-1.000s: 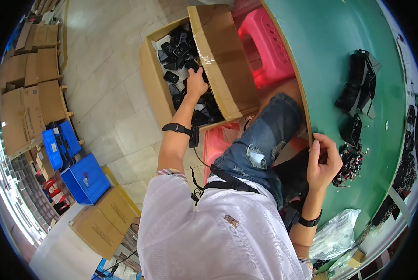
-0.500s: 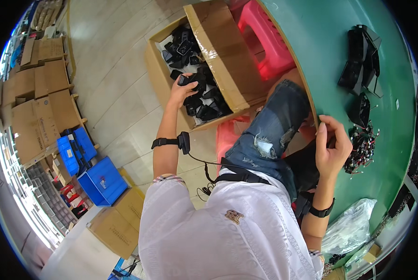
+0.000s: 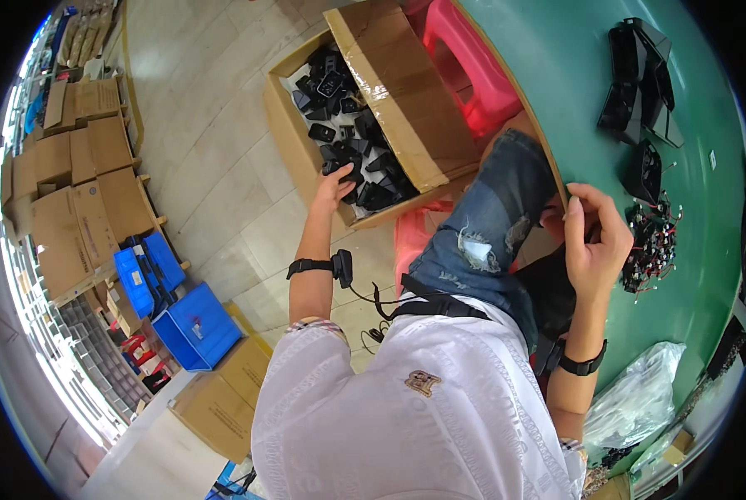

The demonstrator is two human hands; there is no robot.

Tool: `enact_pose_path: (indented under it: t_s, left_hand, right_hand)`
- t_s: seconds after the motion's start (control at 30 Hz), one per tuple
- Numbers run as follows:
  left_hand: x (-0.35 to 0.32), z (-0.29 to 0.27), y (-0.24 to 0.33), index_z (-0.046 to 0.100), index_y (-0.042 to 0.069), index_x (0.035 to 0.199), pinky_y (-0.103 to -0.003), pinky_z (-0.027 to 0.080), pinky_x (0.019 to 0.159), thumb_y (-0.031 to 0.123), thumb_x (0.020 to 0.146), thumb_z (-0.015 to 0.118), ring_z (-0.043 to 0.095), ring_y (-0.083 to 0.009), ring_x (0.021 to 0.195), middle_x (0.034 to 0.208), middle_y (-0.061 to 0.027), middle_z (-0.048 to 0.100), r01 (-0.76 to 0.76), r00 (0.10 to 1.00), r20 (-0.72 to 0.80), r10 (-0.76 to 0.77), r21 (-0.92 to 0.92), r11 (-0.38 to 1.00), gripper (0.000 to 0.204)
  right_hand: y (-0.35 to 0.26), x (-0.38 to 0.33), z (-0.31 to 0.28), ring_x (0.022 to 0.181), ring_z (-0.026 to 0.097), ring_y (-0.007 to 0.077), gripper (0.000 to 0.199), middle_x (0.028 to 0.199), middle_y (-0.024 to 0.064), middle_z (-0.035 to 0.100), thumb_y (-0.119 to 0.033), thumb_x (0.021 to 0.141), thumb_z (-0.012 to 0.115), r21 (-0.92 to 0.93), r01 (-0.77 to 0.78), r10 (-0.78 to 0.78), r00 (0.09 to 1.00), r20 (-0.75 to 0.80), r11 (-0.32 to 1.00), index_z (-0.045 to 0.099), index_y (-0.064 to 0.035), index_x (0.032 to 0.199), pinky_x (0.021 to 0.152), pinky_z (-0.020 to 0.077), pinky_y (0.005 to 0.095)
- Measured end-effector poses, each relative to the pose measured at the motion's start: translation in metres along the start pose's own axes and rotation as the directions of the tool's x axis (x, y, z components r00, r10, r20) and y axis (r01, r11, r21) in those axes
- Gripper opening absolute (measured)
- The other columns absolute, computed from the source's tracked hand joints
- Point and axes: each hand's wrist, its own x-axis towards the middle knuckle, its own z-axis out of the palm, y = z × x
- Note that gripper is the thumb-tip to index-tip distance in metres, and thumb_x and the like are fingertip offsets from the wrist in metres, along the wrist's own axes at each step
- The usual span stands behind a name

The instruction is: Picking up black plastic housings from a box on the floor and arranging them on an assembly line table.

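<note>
My left hand (image 3: 333, 187) reaches over the near side of an open cardboard box (image 3: 294, 137). Its fingers are bent round a black plastic part (image 3: 340, 170), partly hidden among others in the box. Several more black plastic housings (image 3: 379, 197) lie loosely there on white lining. My right hand (image 3: 598, 243) is at the rim of the green table (image 3: 681, 225), thumb and fingers pinching its edge. Right of that hand lies a cluster of small black parts with red and white wires (image 3: 652, 246). A single black housing (image 3: 642, 173) sits just beyond it.
Joined black housings (image 3: 637, 83) lie farther up the table, and a clear plastic bag (image 3: 639, 400) nearer me. Pink stools (image 3: 485, 79) stand under the box and table edge. Blue bins (image 3: 196, 327) and stacked cartons (image 3: 64, 237) are on the left.
My left hand has moved nearer to me within the box, away from the parts it was over before. My right hand stays at the table edge. The whole view has shifted slightly.
</note>
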Motion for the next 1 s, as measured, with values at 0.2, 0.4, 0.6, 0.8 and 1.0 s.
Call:
enact_pose_path:
  t_s: [0.2, 0.4, 0.6, 0.8, 1.0]
  left_hand:
    - [0.021, 0.000, -0.008, 0.044, 0.003, 0.127, -0.043, 0.049, 0.088, 0.027, 0.061, 0.083, 0.058, -0.0388, 0.101, 0.110, -0.0186, 0.060, -0.265, 0.840, -0.055, 0.540, 0.827, 0.496, 0.080]
    - [0.022, 0.040, 0.007, 0.028, 0.012, 0.141, -0.046, 0.046, 0.093, 0.024, 0.060, 0.081, 0.049, -0.0450, 0.114, 0.143, -0.0277, 0.023, -0.114, 0.752, -0.260, 0.606, 0.854, 0.508, 0.098]
    - [0.041, 0.036, 0.033, 0.021, 0.022, 0.146, -0.047, 0.052, 0.087, 0.021, 0.057, 0.084, 0.048, -0.0456, 0.116, 0.144, -0.0298, 0.019, -0.093, 0.815, -0.114, 0.569, 0.942, 0.322, 0.108]
    - [0.039, 0.066, 0.059, 0.017, 0.025, 0.147, -0.038, 0.062, 0.061, 0.014, 0.060, 0.082, 0.050, -0.0428, 0.116, 0.144, -0.0305, 0.018, 0.180, 0.932, -0.301, 0.205, 0.870, 0.458, 0.109]
    - [0.053, 0.052, 0.064, 0.018, 0.026, 0.148, -0.040, 0.062, 0.064, 0.015, 0.063, 0.081, 0.044, -0.0404, 0.122, 0.146, -0.0283, 0.018, 0.167, 0.957, -0.261, 0.129, 0.856, 0.490, 0.106]
  right_hand:
    - [0.003, -0.001, -0.001, 0.053, 0.050, 0.0047, 0.011, 0.065, 0.0010, 0.060, -0.003, 0.084, 0.061, 0.028, -0.050, 0.050, 0.999, 0.004, 0.998, 0.066, -0.0012, 0.093, 0.049, 0.0367, 0.0188]
    - [0.006, -0.002, 0.001, 0.053, 0.050, 0.0054, 0.011, 0.066, 0.0011, 0.061, -0.002, 0.083, 0.061, 0.013, -0.068, 0.068, 0.998, 0.000, 0.998, 0.066, -0.0019, 0.093, 0.049, 0.0373, 0.0194]
    - [-0.003, 0.001, -0.003, 0.053, 0.051, 0.0059, 0.011, 0.067, 0.0015, 0.061, -0.002, 0.082, 0.061, -0.034, -0.035, 0.036, 0.999, 0.004, 0.999, 0.066, -0.0019, 0.093, 0.049, 0.0372, 0.0195]
    - [-0.003, 0.000, -0.003, 0.053, 0.050, 0.0058, 0.011, 0.067, 0.0014, 0.061, -0.002, 0.082, 0.062, -0.050, -0.056, 0.056, 0.998, -0.001, 0.997, 0.066, -0.0017, 0.092, 0.048, 0.0366, 0.0194]
    - [0.002, -0.001, -0.002, 0.052, 0.047, 0.0060, 0.012, 0.066, 0.0012, 0.059, -0.003, 0.082, 0.062, -0.008, -0.082, 0.082, 0.997, -0.010, 0.997, 0.067, -0.0020, 0.092, 0.048, 0.0355, 0.0197]
